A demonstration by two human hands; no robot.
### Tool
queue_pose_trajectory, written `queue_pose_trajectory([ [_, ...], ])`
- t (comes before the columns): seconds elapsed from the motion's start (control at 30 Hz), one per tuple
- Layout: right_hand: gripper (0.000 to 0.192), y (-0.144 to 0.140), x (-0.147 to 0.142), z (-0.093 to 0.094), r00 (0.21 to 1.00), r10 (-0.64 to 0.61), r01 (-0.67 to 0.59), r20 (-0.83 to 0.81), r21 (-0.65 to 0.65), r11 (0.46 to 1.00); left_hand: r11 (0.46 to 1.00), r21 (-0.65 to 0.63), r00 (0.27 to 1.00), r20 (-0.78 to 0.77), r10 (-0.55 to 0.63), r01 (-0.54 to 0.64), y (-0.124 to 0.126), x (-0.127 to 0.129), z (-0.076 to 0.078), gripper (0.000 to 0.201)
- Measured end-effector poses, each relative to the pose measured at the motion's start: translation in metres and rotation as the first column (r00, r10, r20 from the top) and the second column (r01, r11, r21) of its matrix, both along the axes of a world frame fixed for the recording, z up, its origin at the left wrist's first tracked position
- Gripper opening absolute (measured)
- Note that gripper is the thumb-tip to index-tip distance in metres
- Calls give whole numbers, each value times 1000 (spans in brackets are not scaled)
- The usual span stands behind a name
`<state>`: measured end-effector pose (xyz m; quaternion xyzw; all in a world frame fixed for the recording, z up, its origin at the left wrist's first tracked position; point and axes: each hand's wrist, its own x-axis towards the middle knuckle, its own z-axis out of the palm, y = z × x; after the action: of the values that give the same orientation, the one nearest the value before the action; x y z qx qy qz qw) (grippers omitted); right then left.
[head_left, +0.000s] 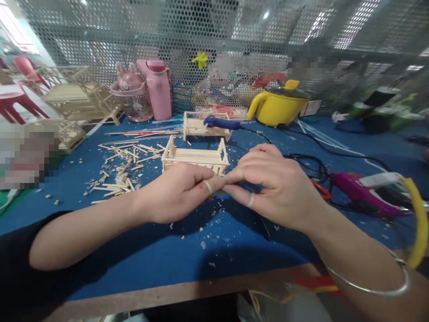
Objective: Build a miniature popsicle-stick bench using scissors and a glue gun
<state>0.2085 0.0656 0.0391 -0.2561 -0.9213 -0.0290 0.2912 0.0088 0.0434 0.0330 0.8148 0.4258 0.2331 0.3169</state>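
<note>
My left hand [182, 190] is closed, its thumb and fingers meeting just in front of a small wooden-stick frame [197, 156] with corner posts and a slatted base. My right hand [275, 179] is pinched too, its fingertips touching my left thumb tip. Whatever lies between the fingertips is hidden, and I cannot tell whether the left fingers touch the frame. Behind stands a similar stick frame [192, 127], with a blue glue gun [223, 123] lying across it. Loose cut sticks [117, 185] are scattered left of my left hand.
A yellow electric pot [279, 107] stands at the back right, near black cables [308, 165] and a purple tool [362, 192]. At the back left are a pink flask [159, 89], a clear pink-rimmed bucket [136, 103] and larger stick models [73, 94]. Perforated metal [134, 40] rises behind.
</note>
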Motion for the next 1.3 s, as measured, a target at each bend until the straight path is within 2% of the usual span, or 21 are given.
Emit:
queue_pose_trajectory([
  [0.07,12,3,1,-3,1000,-22,22,12,13,1000,997,-45,998,-8,68,-68,-1,-4,6,38],
  [0.1,13,5,1,-5,999,-39,39,15,27,999,990,-9,990,-1,143,-143,-1,-6,10,38],
  [0.17,15,10,1,-11,997,-72,71,16,76,995,928,170,944,54,326,-330,2,-11,20,35],
  [0.2,15,12,0,-14,996,-85,83,13,107,991,875,279,918,93,386,-396,6,-13,24,30],
  [0.23,16,14,-1,-18,995,-96,94,6,141,986,840,359,912,109,396,-408,10,-15,28,26],
  [0.27,17,16,-2,-21,994,-105,104,-4,174,979,841,401,929,90,359,-364,14,-16,31,30],
  [0.3,18,18,-3,-25,993,-114,115,-14,204,972,867,410,955,40,293,-283,19,-16,33,42],
  [0.37,19,20,-5,-29,991,-131,135,-31,254,958,928,363,987,-94,128,-85,28,-16,32,65],
  [0.4,20,20,-6,-31,990,-137,141,-33,271,952,940,342,986,-150,67,-12,32,-15,30,72],
  [0.47,20,21,-7,-33,989,-144,145,-24,297,944,937,342,976,-218,2,74,37,-12,24,76],
  [0.57,21,20,-9,-33,987,-159,156,-15,316,936,925,356,966,-255,-42,135,41,-7,17,75],
  [0.67,22,20,-10,-34,983,-181,177,-15,314,933,924,355,961,-272,-42,141,42,-4,13,76],
  [1.0,18,21,-12,-37,976,-213,217,-46,287,933,921,385,967,-250,49,53,42,3,9,67],
  [1.13,9,17,-9,-34,980,-171,189,-103,206,960,921,388,971,-232,64,33,41,4,7,66],
  [1.3,32,17,-2,-29,937,-144,170,-319,55,984,922,387,973,-218,71,19,38,5,6,67],
])
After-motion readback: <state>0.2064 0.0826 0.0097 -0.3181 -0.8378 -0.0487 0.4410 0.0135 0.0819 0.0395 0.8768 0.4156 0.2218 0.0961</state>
